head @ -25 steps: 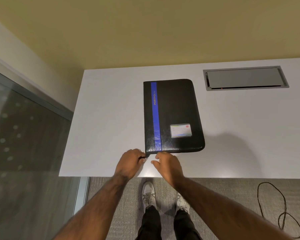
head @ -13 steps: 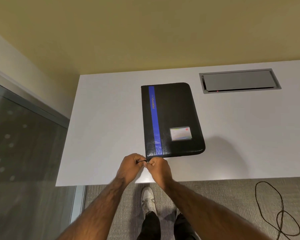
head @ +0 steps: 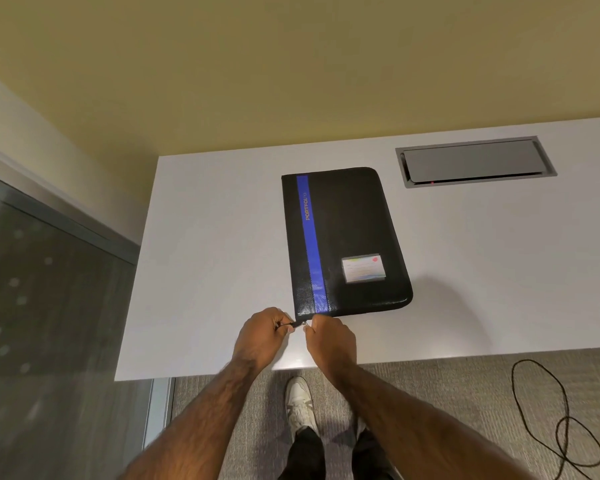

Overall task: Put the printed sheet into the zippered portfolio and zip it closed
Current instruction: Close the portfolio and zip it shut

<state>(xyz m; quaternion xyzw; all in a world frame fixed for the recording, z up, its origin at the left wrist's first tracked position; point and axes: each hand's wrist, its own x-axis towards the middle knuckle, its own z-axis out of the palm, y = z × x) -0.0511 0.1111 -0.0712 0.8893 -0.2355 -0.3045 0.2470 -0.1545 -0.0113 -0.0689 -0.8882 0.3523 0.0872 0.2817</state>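
Observation:
A black zippered portfolio (head: pixel 347 237) with a blue stripe and a small card label lies closed and flat on the white table (head: pixel 205 254). At its near left corner, my left hand (head: pixel 262 336) pinches a small dark zipper tab. My right hand (head: pixel 329 337) is closed on the metal zipper pull (head: pixel 305 323) right beside it. The two hands almost touch at that corner. No printed sheet is in sight.
A grey recessed cable hatch (head: pixel 473 162) sits in the table at the back right. The table's near edge runs just below my hands. A black cable (head: pixel 561 427) loops on the carpet at the right. A glass panel (head: pixel 49 323) stands at the left.
My right hand has slid left along the portfolio's near edge and closed on the zipper pull next to my left hand. The portfolio has not moved.

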